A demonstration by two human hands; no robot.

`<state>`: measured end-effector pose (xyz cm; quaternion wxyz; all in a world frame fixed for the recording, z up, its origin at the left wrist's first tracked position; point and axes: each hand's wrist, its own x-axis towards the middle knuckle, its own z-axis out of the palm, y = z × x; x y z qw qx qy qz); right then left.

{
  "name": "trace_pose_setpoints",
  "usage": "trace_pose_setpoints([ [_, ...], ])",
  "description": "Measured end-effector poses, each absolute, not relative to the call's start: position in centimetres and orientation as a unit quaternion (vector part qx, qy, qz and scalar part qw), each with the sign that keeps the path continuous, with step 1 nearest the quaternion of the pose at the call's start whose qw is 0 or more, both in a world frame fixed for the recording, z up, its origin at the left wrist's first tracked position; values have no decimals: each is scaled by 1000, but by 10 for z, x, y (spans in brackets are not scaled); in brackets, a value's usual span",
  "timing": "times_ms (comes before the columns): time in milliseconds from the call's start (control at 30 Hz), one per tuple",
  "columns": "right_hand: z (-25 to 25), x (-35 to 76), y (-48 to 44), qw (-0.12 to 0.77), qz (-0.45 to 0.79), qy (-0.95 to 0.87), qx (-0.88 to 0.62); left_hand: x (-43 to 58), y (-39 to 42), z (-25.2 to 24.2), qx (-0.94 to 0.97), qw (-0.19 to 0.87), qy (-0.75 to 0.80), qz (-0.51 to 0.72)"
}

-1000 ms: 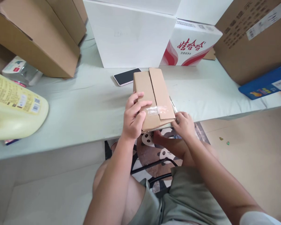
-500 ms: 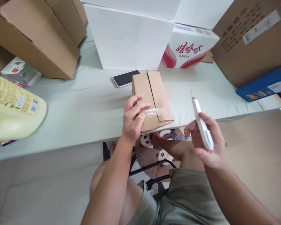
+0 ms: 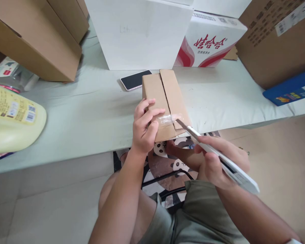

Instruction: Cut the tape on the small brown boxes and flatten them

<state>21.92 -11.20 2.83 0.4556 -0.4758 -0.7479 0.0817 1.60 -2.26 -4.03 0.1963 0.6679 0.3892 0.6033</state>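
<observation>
A small brown cardboard box [image 3: 156, 89] sits at the front edge of the table, a strip of clear tape [image 3: 165, 119] crossing the seam between its flaps. My left hand [image 3: 144, 127] grips the box's left side, fingers lying over the top. In my right hand [image 3: 222, 159] is a white utility knife [image 3: 240, 178], its blade [image 3: 182, 124] extended. The blade tip is at the right flap, close to the tape and the seam; whether it touches the cardboard I cannot tell.
A phone [image 3: 134, 80] lies behind the box. White cartons [image 3: 142, 37] and a red-and-white carton [image 3: 208, 44] stand at the back. Brown boxes [image 3: 48, 44] and a pale yellow jug [image 3: 15, 118] are on the left. At right are a large brown carton [image 3: 271, 51] and a blue package [image 3: 289, 89].
My right hand has turned the knife from pointing upward to pointing left, and brought its blade to the box by the tape. My left hand keeps its hold. The view has shifted slightly.
</observation>
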Motion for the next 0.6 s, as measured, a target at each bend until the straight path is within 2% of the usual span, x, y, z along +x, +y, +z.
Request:
trace_pose_setpoints([
  [100, 34, 214, -107, 475, 26, -747, -465, 19, -23, -40, 667, 186, 397, 602],
  [267, 42, 203, -103, 385, 26, -793, -471, 23, -26, -38, 670, 193, 405, 591],
  [467, 38, 200, -108, 400, 10, -788, -467, 25, -27, -37, 673, 202, 419, 575],
  [600, 46, 193, -107, 360, 17, -779, -513, 28, -27, -38, 666, 198, 418, 586],
])
